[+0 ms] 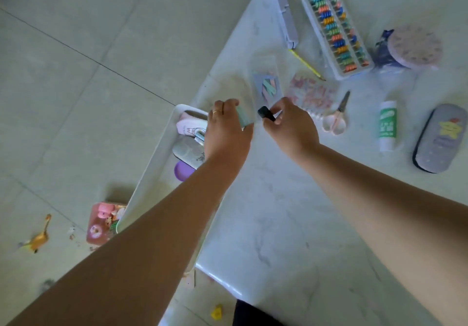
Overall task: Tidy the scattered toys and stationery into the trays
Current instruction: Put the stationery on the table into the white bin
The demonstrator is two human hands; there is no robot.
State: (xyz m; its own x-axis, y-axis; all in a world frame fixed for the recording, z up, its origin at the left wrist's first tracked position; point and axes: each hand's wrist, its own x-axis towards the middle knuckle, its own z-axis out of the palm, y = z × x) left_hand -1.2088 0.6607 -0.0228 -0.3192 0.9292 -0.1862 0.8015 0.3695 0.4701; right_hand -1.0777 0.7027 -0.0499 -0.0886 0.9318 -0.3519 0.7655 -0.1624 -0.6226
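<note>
two hands busy at the tray's far end

we see the left hand [226,125] curled around a small mint-green block [243,116], holding it just over the far end of the white tray [152,173], which hangs partly past the table's left edge. the right hand [291,125] pinches a small black object [266,113] between thumb and fingers, just beside the left hand and above the marble table [291,224]. we cannot tell what the black object is.

inside the tray lie a pink pouch [190,125], a grey case [188,152] and a purple disc [182,171], packed close together.

further along the table, toward its far edge, sit a clear box of pastel pieces [267,82], a sticker sheet [312,92], pink-handled scissors [336,116], a yellow pencil [306,65] and a colourful abacus [336,32]. toward the right edge stand a green-and-white glue stick [387,125] and a grey pencil case with a star [440,138], well apart from the hands.

on the floor beside the tray lie a pink toy box [102,222] and an orange dinosaur [38,239].
</note>
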